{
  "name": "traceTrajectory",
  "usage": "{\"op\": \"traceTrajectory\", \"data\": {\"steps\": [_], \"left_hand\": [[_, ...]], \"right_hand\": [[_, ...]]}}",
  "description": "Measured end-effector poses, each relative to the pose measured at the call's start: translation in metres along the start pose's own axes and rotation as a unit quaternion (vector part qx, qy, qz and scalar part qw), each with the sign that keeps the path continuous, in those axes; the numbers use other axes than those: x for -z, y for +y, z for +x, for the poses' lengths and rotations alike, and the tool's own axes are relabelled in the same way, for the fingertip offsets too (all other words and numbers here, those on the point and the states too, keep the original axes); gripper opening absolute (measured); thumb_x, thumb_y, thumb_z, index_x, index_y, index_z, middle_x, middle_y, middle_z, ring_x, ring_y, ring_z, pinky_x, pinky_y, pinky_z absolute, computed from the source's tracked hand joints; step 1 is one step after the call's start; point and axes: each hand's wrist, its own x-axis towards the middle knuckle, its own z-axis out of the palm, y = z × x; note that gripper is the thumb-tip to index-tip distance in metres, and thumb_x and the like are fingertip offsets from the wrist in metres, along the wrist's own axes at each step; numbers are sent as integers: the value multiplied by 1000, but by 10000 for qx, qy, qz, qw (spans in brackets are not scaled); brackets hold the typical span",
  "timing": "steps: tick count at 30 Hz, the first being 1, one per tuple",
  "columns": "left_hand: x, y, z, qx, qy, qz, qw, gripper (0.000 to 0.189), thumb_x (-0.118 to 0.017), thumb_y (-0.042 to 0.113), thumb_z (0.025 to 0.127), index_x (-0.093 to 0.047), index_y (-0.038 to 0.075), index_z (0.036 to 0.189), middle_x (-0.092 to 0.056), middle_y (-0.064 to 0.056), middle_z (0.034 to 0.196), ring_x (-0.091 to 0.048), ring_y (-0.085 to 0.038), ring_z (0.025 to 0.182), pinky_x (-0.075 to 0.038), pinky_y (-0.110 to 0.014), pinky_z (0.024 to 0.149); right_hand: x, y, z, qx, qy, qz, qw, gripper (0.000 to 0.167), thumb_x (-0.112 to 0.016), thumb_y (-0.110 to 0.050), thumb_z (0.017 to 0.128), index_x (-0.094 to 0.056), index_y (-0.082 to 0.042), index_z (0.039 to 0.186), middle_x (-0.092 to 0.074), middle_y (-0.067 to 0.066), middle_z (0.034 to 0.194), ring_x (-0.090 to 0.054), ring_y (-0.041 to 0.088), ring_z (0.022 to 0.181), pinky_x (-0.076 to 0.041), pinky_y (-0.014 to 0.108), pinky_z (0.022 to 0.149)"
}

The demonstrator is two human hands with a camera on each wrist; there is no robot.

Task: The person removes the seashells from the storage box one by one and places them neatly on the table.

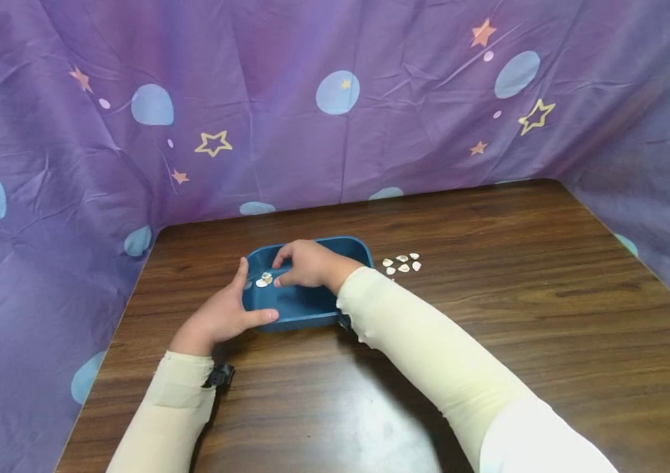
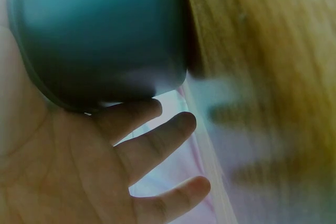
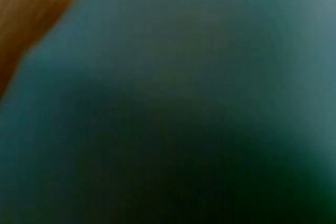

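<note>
A blue plastic bin (image 1: 296, 323) stands on the table. My left hand (image 1: 223, 315) is at its left end, thumb along the near rim and index finger up by the far left corner. In the left wrist view the other fingers (image 2: 157, 148) are spread and fairly straight, against the bin's outer wall (image 2: 110, 40). My right hand (image 1: 311, 263) reaches into the bin, thumb and index finger apart, with nothing visible between them. Just left of those fingertips lie a few small white shells (image 1: 264, 280) inside the bin. The right wrist view is dark and blurred, mostly bluish-green.
Several more small white shells (image 1: 404, 268) lie in loose rows on the wooden table (image 1: 518, 282), right of the bin and beyond my right sleeve (image 1: 429, 355). A purple patterned cloth (image 1: 288, 151) hangs behind the table and along both sides.
</note>
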Motion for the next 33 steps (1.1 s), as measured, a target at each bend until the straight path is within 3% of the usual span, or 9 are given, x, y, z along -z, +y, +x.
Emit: {"op": "traceTrajectory", "data": {"steps": [11, 20, 33], "left_hand": [[0, -1, 1, -72, -15, -114, 9999, 131, -70, 69, 92, 23, 12, 165, -12, -31, 172, -37, -53, 149, -37, -66, 117], [0, -1, -1, -92, -30, -191, 9998, 130, -71, 66, 92, 23, 13, 165, -13, -31, 172, -35, -52, 151, -35, -66, 119], [1, -2, -1, -123, -21, -166, 9998, 130, -71, 66, 92, 23, 12, 165, -12, -32, 172, -35, -52, 151, -36, -65, 119]], "right_hand": [[-15, -14, 12, -105, -159, -67, 9998, 33, -82, -29, 95, -76, -14, 123, -76, 1, 119, -63, 16, 107, -50, 36, 107], [-23, -21, 21, -335, -260, -428, 9982, 39, -81, -31, 95, -73, -19, 132, -73, -1, 132, -63, 17, 125, -46, 36, 114], [-31, -19, 26, -313, -431, -663, 9964, 41, -81, -27, 95, -73, -18, 134, -73, -1, 133, -62, 18, 129, -45, 35, 116]]}}
